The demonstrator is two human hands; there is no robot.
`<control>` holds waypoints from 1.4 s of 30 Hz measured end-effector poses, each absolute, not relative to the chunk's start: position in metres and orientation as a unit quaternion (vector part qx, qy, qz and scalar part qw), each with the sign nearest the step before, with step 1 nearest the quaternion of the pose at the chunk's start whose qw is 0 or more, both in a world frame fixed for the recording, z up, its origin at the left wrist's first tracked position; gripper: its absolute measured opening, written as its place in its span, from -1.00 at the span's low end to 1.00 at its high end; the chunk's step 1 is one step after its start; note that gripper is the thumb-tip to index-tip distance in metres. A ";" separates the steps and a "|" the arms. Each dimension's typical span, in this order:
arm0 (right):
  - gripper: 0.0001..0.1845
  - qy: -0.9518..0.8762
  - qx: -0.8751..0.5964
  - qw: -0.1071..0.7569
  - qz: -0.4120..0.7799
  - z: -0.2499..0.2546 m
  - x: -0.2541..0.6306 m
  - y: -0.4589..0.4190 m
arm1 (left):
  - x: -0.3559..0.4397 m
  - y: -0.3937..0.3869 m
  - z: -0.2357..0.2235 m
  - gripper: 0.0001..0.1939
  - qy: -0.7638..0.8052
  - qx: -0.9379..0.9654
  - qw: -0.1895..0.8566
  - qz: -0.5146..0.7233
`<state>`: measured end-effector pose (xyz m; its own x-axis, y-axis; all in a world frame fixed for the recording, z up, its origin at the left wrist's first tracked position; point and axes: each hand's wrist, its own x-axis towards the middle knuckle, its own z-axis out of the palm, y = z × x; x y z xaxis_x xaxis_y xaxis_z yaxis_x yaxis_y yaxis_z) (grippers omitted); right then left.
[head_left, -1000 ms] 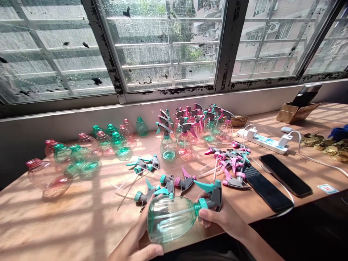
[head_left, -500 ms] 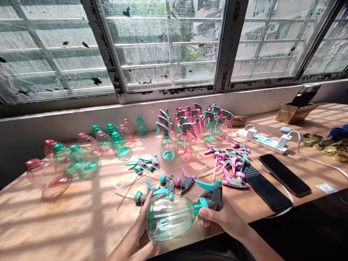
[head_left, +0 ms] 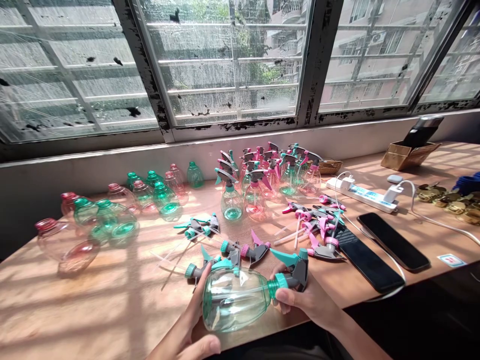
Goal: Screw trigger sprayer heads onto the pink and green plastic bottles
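A clear green spray bottle lies sideways between my hands above the table's front edge, its grey and teal trigger head pointing right. My left hand is cupped around the bottle's base, fingers behind it and thumb apart, below it. At the neck, my right hand pinches the teal collar with thumb and fingers; some fingers are hidden. Just beyond the bottle lie loose teal trigger heads and a pink one, some partly covered by it.
Several capless green and pink bottles stand at the left. Assembled spray bottles cluster by the window wall. To the right are a heap of pink trigger heads, two phones, a power strip with cables and a cardboard box.
My left thumb tucked in under the bottle, then swung back out. The trigger head has shifted very slightly right with my right hand still at the collar.
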<state>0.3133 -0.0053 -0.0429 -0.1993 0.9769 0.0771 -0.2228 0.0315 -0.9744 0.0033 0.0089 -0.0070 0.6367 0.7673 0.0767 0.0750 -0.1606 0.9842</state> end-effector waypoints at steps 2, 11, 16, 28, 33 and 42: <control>-0.49 -0.504 -0.373 0.512 0.587 -0.042 0.313 -0.005 | 0.004 0.009 -0.009 -0.10 0.282 0.696 0.583 0.310; -0.51 -0.502 -0.371 0.511 0.591 -0.042 0.313 -0.003 | 0.001 0.004 -0.017 0.02 0.351 0.642 0.628 0.267; -0.50 -0.504 -0.373 0.508 0.591 -0.042 0.313 -0.004 | 0.008 0.000 -0.005 -0.09 0.375 0.638 0.614 0.275; -0.49 -0.505 -0.370 0.508 0.592 -0.042 0.313 -0.005 | -0.008 0.003 -0.024 -0.03 0.425 0.647 0.582 0.249; -0.48 -0.495 -0.373 0.510 0.596 -0.041 0.313 -0.004 | 0.003 0.006 -0.020 0.06 0.357 0.639 0.616 0.292; -0.49 -0.508 -0.376 0.508 0.585 -0.042 0.314 -0.005 | -0.006 0.003 -0.026 0.06 0.386 0.628 0.620 0.271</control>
